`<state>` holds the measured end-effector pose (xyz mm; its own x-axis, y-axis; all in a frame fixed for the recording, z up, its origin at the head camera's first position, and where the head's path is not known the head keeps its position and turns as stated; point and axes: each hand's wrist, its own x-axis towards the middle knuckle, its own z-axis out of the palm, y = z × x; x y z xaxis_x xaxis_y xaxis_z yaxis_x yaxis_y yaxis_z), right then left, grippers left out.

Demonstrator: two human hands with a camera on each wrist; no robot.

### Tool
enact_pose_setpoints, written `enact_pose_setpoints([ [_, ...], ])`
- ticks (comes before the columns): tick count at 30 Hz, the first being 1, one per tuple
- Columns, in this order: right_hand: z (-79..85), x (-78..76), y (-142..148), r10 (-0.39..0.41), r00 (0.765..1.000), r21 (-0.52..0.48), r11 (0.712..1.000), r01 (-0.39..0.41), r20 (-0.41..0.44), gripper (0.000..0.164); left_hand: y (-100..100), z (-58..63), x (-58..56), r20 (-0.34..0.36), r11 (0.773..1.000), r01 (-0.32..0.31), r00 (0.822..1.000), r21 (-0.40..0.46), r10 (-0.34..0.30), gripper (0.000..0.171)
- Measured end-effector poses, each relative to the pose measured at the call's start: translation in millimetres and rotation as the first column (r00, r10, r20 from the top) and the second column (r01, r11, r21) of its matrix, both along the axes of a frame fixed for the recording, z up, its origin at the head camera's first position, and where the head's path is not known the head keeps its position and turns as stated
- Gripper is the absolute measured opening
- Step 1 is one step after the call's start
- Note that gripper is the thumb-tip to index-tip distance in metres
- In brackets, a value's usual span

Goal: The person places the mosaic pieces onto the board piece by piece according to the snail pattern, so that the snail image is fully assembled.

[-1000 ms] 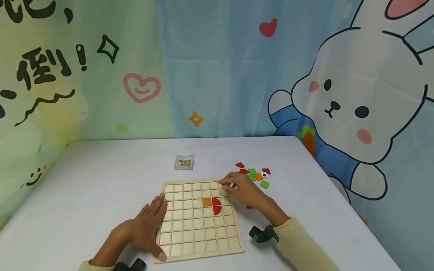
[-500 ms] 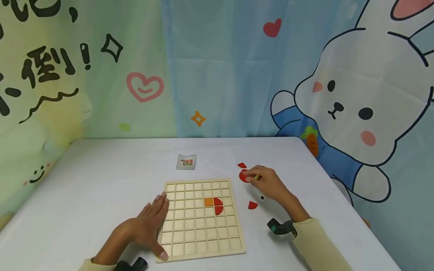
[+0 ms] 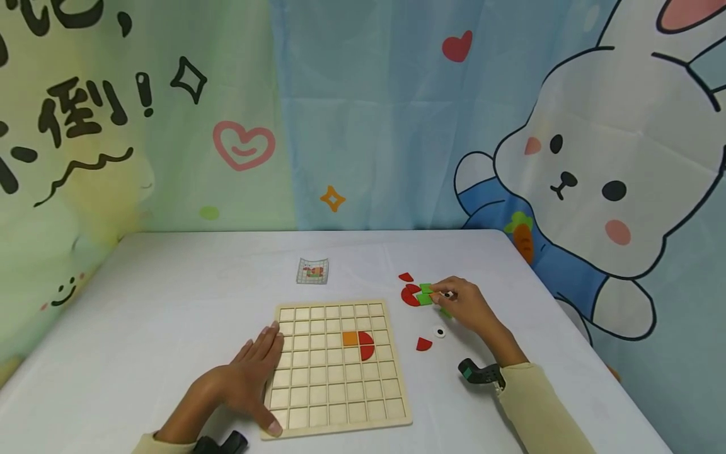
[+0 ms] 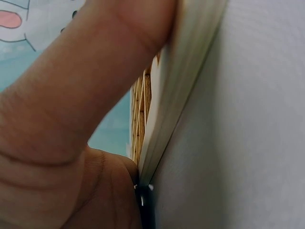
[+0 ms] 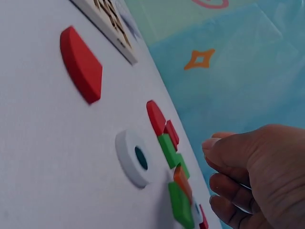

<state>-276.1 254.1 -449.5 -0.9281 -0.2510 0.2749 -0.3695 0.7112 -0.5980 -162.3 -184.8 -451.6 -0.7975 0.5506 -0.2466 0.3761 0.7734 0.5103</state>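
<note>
My left hand rests along the left edge of a wooden grid board, fingers straight, thumb at the near corner. In the left wrist view, the thumb crosses the board's side. An orange square and two red quarter-round pieces sit in its cells. My right hand is over loose pieces, loosely bent fingertips beside an orange piece. In the right wrist view, the thumb and fingers appear apart from the tilted orange piece, with nothing visible between them.
Green pieces and red pieces lie right of the board. Nearer are a white eye disc and a red quarter-round. A small picture card lies behind the board. A printed curtain hangs behind the table.
My right hand has left the board's far right corner and moved right to the loose pieces, uncovering the nearer eye disc and red quarter-round. The left hand has stayed on the board.
</note>
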Motion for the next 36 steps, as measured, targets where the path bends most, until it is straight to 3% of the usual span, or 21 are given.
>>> enact_pose_setpoints([
  [6, -10.0, -5.5, 5, -0.047, 0.998, 0.023, 0.999, 0.046, 0.028, 0.027, 4, 17.5, 5.1, 0.022, 1.0, 0.004, 1.0, 0.012, -0.004, 0.15],
  [14, -20.8, -13.4, 14, -0.021, 1.0, 0.06, 0.998, 0.022, -0.006, 0.028, -1, 0.3, 0.7, 0.019, 0.999, 0.01, 1.0, 0.04, -0.011, 0.154],
  [25, -20.0, -17.9, 13, -0.008, 0.999, 0.08, 0.997, 0.005, 0.038, 0.029, -1, -6.2, -1.7, -0.003, 1.0, -0.014, 1.0, -0.007, 0.014, 0.156],
  [36, -15.3, -15.3, 6, -0.093, 0.986, 0.11, 0.991, 0.078, 0.141, 0.034, 1, 9.0, 0.6, 0.042, 0.999, 0.027, 0.999, 0.036, -0.028, 0.151],
])
